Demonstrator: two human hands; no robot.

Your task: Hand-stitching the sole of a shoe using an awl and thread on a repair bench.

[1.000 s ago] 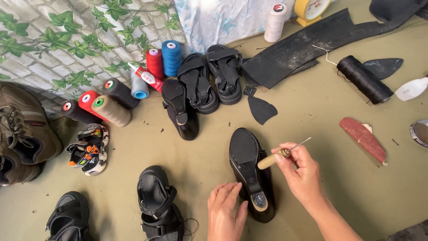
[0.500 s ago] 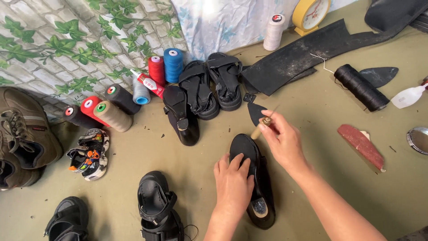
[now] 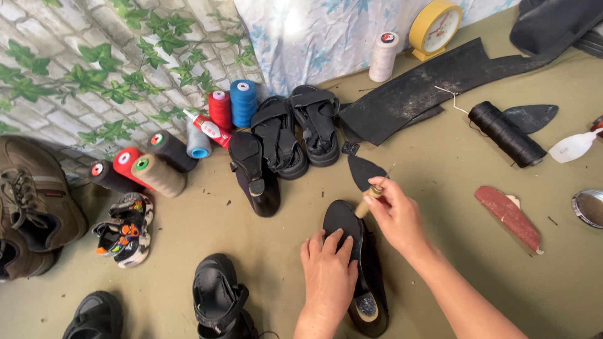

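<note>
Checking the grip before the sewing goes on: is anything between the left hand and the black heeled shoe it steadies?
Nothing visible. The left hand lies flat, straight on the upturned sole of the black heeled shoe. The right hand holds a wooden-handled awl at the toe end, beside the left fingers, not under them.

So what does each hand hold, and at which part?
The right hand grips an awl by its wooden handle. The left hand holds nothing; it presses flat on the black shoe, over its sole.
</note>
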